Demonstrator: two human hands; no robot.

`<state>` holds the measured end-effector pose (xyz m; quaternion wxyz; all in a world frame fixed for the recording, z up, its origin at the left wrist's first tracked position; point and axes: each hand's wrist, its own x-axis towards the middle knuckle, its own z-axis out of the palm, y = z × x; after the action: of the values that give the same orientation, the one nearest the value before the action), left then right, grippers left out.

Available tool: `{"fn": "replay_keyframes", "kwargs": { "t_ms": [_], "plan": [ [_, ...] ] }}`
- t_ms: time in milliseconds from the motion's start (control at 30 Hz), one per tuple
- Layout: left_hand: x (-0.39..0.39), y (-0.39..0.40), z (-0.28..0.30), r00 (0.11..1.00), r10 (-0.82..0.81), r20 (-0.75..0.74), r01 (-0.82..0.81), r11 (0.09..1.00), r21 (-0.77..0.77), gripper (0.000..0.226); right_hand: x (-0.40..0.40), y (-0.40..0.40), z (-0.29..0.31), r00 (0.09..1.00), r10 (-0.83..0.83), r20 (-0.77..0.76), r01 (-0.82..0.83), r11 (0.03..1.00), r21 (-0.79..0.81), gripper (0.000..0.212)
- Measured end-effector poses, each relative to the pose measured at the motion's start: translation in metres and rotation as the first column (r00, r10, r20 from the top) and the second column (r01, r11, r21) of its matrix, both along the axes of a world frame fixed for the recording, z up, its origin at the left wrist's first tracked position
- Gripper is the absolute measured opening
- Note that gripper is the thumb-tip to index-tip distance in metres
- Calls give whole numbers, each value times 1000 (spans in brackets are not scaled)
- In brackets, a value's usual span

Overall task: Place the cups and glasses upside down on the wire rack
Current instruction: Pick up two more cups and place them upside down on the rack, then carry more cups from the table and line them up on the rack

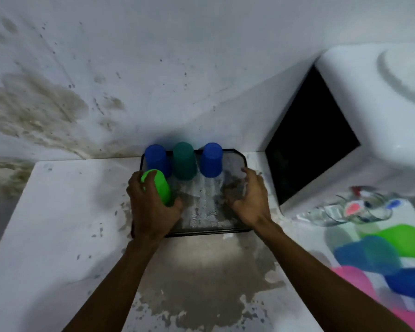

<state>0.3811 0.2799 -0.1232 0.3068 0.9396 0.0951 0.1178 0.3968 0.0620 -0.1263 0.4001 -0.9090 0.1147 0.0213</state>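
Nearest, the worn counter point(46, 236) shows a wide patch of flaked grey in front of the wire rack point(201, 232). At the near right edge lies a blurred cluster of loose cups: a pink cup point(352, 279), a dark blue cup point(407, 281), a teal-blue cup point(367, 254) and a light green cup point(403, 239), lying close together and overlapping in the view. Just beyond them several clear glasses point(340, 212) with coloured prints sit blurred, too smeared to count.

The rack is a black-framed mesh tray set on the counter in the middle. The left hand point(151, 207) is over its near left corner, fingers wrapped around a bright green cup point(159, 188) that is upside down, base uppermost, tilted slightly; whether its rim touches the mesh is hidden by the hand. The right hand point(249, 197) hovers over the rack's right side, fingers spread and curled, holding nothing.

Along the rack's far edge three cups stand upside down in a row: a blue cup point(157, 159) on the left, directly behind the bright green one, a dark green cup point(184, 160) in the middle, and a second blue cup point(211, 159) on the right. The mesh between the hands is bare.

To the far right a white appliance point(369, 92) with a dark side panel stands just beside the rack. Behind everything rises a stained white wall point(153, 56).
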Motion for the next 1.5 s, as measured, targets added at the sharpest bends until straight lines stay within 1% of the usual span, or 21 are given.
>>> {"fn": "replay_keyframes", "kwargs": {
  "t_ms": [67,167,267,333,433,500,567,600,667,733,800,867,933,1000,1067,1167,1233,1300,1400,1433,1500],
  "plan": [
    [-18,-21,3,997,-26,73,29,999,-38,80,-25,-13,6,999,-16,37,14,999,47,69],
    [-45,-54,4,989,-96,111,102,994,-47,65,-63,-33,19,992,-43,119,29,992,120,47],
    [-72,-100,12,963,-217,160,232,969,-88,51,-99,-62,29,982,-94,165,71,987,141,38],
    [-88,-127,13,944,-301,133,317,941,-117,47,-116,-82,30,981,-117,151,95,984,148,37],
    [-109,-171,11,877,-480,6,472,858,-202,55,-143,-119,33,979,-154,137,135,982,134,35],
    [-119,-195,7,794,-599,-98,561,786,-260,68,-158,-141,36,969,-200,146,181,974,135,36],
    [-131,-224,2,685,-710,-163,656,699,-285,80,-173,-167,39,954,-251,164,230,964,135,36],
    [-135,-237,0,636,-749,-184,692,660,-294,86,-179,-181,39,946,-275,168,256,958,127,37],
    [-142,-258,-4,582,-785,-212,717,619,-322,97,-189,-204,40,928,-330,175,313,942,118,38],
    [-148,-279,-6,575,-778,-255,708,628,-323,105,-200,-225,39,903,-394,173,376,918,127,39],
    [-152,-297,-7,596,-748,-292,701,662,-266,110,-209,-243,37,887,-429,170,415,903,114,40],
    [-156,-310,-11,623,-714,-319,679,697,-231,110,-216,-258,33,885,-436,160,428,900,88,41],
    [-159,-318,-15,647,-690,-324,636,723,-270,104,-220,-267,29,894,-428,135,422,904,70,46],
    [-161,-322,-17,664,-680,-310,595,732,-332,93,-219,-271,25,902,-421,93,417,907,56,56],
    [-164,-322,-18,690,-660,-297,562,747,-355,87,-215,-272,20,911,-410,40,409,912,41,72],
    [-165,-311,-20,755,-588,-291,492,801,-342,93,-206,-268,13,918,-394,-32,396,917,48,97],
    [-164,-296,-20,788,-543,-290,433,824,-365,91,-200,-263,6,917,-395,-53,398,915,66,105],
    [-163,-278,-17,811,-492,-316,337,835,-435,87,-195,-256,1,907,-416,-62,421,903,91,108],
    [-158,-252,-16,851,-374,-369,96,801,-591,79,-190,-250,-6,884,-464,-52,467,873,138,106],
    [-157,-243,-13,866,-323,-381,-3,760,-650,76,-188,-248,-6,880,-473,-48,475,867,154,104],
    [-154,-234,-9,878,-239,-415,-177,644,-744,68,-188,-251,-8,861,-508,-16,503,847,171,94]
  ]
}}
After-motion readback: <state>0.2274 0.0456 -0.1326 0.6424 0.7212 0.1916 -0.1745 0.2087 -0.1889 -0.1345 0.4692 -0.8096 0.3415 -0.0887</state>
